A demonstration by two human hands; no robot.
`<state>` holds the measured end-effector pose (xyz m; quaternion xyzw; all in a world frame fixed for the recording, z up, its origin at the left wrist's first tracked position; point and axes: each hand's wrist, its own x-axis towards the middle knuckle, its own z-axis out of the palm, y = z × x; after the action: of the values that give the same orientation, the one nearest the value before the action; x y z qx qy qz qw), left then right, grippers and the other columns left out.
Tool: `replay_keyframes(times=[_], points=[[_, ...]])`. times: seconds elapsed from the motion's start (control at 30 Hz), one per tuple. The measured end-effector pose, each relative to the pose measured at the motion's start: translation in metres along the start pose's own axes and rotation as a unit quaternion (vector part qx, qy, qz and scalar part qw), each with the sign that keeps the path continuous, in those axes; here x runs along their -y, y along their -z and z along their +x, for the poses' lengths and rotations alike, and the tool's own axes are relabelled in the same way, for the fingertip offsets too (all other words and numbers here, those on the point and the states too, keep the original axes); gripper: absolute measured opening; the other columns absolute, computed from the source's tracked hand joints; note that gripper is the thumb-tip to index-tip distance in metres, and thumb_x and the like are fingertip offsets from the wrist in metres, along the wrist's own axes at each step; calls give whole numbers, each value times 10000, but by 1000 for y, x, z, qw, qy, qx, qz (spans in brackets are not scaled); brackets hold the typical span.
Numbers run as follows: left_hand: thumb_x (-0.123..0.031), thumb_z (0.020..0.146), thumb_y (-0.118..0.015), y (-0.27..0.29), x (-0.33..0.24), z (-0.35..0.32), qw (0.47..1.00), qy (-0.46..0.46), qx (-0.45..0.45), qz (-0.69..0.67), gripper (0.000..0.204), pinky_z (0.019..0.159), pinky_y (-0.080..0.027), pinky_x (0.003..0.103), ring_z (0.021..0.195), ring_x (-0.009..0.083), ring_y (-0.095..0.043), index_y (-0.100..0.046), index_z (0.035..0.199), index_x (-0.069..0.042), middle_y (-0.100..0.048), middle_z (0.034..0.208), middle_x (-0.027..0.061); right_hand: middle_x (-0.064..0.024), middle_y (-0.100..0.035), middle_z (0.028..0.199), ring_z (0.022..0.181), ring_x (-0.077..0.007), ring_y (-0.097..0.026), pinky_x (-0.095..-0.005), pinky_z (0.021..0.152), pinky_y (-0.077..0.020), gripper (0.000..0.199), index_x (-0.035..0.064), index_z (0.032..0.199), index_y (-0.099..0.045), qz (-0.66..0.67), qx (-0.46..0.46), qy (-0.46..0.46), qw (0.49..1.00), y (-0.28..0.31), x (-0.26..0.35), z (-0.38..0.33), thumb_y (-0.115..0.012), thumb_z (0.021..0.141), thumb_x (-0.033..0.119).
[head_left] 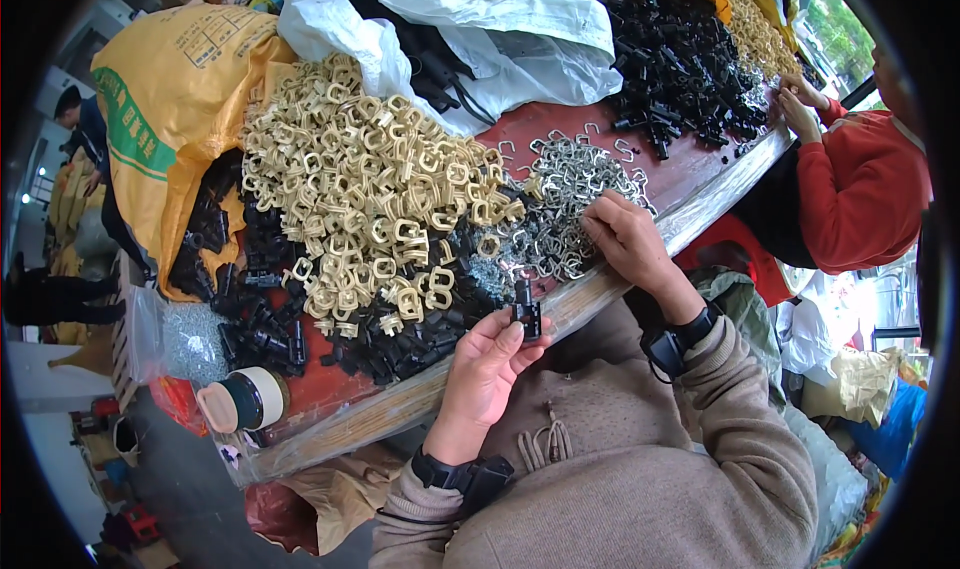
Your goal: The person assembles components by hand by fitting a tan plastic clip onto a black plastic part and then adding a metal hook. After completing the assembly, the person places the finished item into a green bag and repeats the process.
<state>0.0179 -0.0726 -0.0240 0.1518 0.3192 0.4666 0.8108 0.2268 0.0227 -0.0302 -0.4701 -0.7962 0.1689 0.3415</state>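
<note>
Near the table's front edge, my left hand [487,367] pinches a small black plastic part [526,314] between thumb and fingers, with its narrow end pointing up. My right hand [635,241] is at the near side of a pile of silver U-shaped metal clips [585,184]. Its fingertips are pressed together; whatever may be between them is hidden. A large heap of beige plastic ring-shaped pieces [375,194] lies beyond my left hand. More black plastic parts [425,344] are spread below that heap, close to the table edge.
A yellow woven sack [185,79] leans at the left, near a round container [258,399] and a clear bag of small metal pieces [195,341]. A white sack [545,34] lies at the back. Another person in a red top [865,194] works at the right, beside a black-parts heap [665,64].
</note>
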Motion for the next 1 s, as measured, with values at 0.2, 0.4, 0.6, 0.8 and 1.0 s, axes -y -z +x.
replay_keyframes(times=[0.2,0.4,0.6,0.8,1.0], points=[[-119,818,-500,-4,-3,2,1000,-14,10,7,223,718,-464,244,817,162,-569,-494,1016,-16,-564,959,127,-25,-385,558,514,-129,-405,-272,472,-337,147,15,745,-468,127,23,-91,987,6,5,-2,-475,826,139],[-148,814,-511,-9,-1,7,998,-45,33,8,256,770,-436,261,886,156,-546,-486,1032,-17,-558,982,113,33,-412,577,536,-64,-391,-222,473,-325,240,13,707,-467,418,181,-221,862,16,28,-10,-449,857,199],[-187,804,-523,-14,-2,9,997,-67,44,13,325,795,-435,292,913,180,-529,-459,1044,23,-543,981,143,39,-393,598,569,-49,-374,-229,491,-329,265,17,700,-475,407,262,-139,864,10,39,-15,-454,856,230],[-181,805,-520,-9,1,5,994,-70,88,-1,318,809,-431,301,917,193,-529,-458,1040,24,-544,977,142,25,-490,683,669,-43,-436,-215,574,-378,239,11,741,-504,438,276,-119,847,6,49,-18,-467,849,220],[-161,814,-508,-4,-3,4,994,-47,96,-15,296,831,-418,307,924,192,-539,-469,1055,6,-551,989,114,-18,-547,779,735,-82,-503,-225,645,-405,151,9,791,-531,526,182,-146,818,0,60,-28,-512,820,156]])
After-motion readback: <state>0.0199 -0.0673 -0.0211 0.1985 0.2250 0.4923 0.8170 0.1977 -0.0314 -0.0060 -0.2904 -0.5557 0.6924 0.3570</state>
